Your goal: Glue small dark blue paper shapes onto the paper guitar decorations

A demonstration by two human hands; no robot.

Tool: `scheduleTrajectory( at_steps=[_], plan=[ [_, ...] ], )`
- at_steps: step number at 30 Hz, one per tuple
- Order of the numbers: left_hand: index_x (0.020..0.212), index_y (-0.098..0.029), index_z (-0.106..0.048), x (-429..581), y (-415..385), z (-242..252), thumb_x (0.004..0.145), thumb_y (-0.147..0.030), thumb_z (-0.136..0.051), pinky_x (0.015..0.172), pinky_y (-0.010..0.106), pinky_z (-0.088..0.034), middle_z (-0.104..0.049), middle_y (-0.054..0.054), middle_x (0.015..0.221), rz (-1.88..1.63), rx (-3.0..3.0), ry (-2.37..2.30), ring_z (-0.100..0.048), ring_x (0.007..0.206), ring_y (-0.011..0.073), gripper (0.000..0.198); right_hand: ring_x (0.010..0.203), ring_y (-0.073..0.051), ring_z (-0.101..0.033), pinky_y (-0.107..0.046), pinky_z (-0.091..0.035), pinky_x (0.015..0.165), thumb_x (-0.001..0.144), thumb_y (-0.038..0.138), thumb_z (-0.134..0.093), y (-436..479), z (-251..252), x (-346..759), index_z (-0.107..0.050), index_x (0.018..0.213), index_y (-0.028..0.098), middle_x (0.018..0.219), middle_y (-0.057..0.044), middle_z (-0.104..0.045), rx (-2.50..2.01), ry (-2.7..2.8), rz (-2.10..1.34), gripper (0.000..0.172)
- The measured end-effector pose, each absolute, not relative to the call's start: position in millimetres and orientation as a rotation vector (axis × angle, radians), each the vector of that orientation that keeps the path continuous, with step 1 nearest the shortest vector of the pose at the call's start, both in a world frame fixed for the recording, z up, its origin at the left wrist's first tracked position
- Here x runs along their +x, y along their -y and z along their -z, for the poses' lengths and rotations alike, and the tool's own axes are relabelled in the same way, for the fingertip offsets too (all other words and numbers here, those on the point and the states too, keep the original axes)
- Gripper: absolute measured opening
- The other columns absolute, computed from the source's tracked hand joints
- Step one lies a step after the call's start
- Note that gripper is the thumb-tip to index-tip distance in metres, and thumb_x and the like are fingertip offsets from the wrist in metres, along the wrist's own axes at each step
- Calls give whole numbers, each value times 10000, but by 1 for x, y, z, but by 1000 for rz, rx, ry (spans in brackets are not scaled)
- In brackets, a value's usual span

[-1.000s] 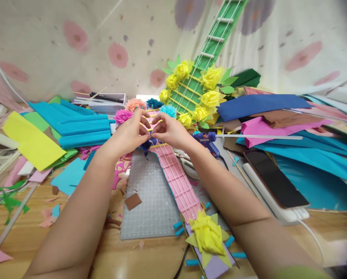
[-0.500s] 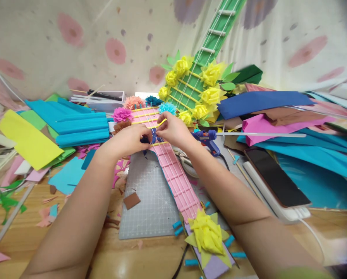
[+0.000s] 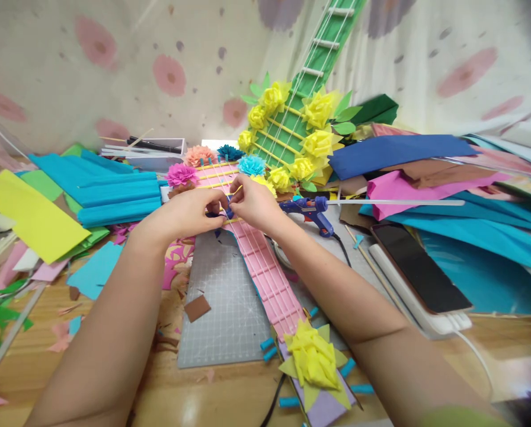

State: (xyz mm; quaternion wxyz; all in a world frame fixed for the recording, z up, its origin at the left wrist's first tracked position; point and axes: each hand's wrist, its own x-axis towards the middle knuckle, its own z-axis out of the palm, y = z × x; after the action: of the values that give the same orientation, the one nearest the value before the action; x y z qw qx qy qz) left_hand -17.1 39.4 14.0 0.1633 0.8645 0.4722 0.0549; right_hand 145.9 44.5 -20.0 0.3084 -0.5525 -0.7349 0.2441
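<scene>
A pink paper guitar (image 3: 265,270) with white strings lies slanted in front of me, its yellow-flowered, purple head end toward me. At the lower edge of its body, my left hand (image 3: 181,212) and my right hand (image 3: 255,203) meet with curled fingers. Between the fingertips shows a dark blue paper piece (image 3: 229,210), mostly hidden; it may be a small flower. Both hands are closed on it. Paper flowers rim the body: a magenta flower (image 3: 181,175), an orange flower (image 3: 198,156), a teal flower (image 3: 230,152) and a light blue flower (image 3: 252,165).
Behind stands a green paper guitar (image 3: 287,133) with yellow flowers. A glue gun (image 3: 312,209) lies right of my right wrist, near a phone (image 3: 421,267) on a white power strip. Beneath is a grey cutting mat (image 3: 223,332). Blue crepe paper (image 3: 118,198) lies left.
The whole view has shifted slightly, so things sit a little further left. My hands stay at the same spot on the pink guitar, with the fingers slightly closer together.
</scene>
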Motion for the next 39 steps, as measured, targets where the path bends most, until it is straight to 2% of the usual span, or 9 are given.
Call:
scheduleTrajectory(
  at_steps=[4,7,11,14,25,39],
  plan=[
    [882,-213,-685,-17,-45,-4,738,-413,-608,758,319,-437,-646,53,918,-192,2570,-1254,-587,890,221,258,792,-184,-648,-292,-428,692,688,50,-548,-46,12,154,-478,856,216,757,16,-663,-1478,1876,-644,246],
    [810,-214,-685,-18,-50,2,750,-372,-596,828,339,-435,-638,60,958,-193,2621,-1196,-570,971,237,191,790,-187,-646,-296,-431,686,679,50,-552,-47,10,156,-473,843,219,751,20,-662,-1495,1850,-654,248],
    [755,-199,-663,-19,-50,-2,738,-264,-565,784,312,-440,-660,42,899,-209,2585,-1213,-595,874,199,119,770,-186,-639,-293,-420,670,674,51,-549,-47,12,153,-462,817,221,743,14,-656,-1509,1885,-666,239],
    [776,-199,-669,-19,-48,-8,720,-224,-547,715,287,-435,-683,21,853,-138,2531,-1310,-611,794,179,136,773,-186,-635,-290,-413,668,669,55,-549,-46,15,150,-461,814,223,752,12,-657,-1514,1921,-681,239],
    [845,-216,-705,-22,-48,-10,708,-255,-552,686,266,-431,-709,11,852,-69,2520,-1397,-630,782,183,208,788,-179,-623,-269,-398,650,674,72,-571,-41,21,140,-486,845,211,839,-11,-665,-1538,1973,-689,236],
    [846,-213,-708,-25,-49,-9,707,-250,-525,659,262,-427,-712,20,832,-89,2539,-1406,-621,751,169,232,779,-172,-619,-261,-388,649,667,102,-584,-40,23,134,-487,840,206,842,-18,-669,-1525,1996,-699,224]
  ],
)
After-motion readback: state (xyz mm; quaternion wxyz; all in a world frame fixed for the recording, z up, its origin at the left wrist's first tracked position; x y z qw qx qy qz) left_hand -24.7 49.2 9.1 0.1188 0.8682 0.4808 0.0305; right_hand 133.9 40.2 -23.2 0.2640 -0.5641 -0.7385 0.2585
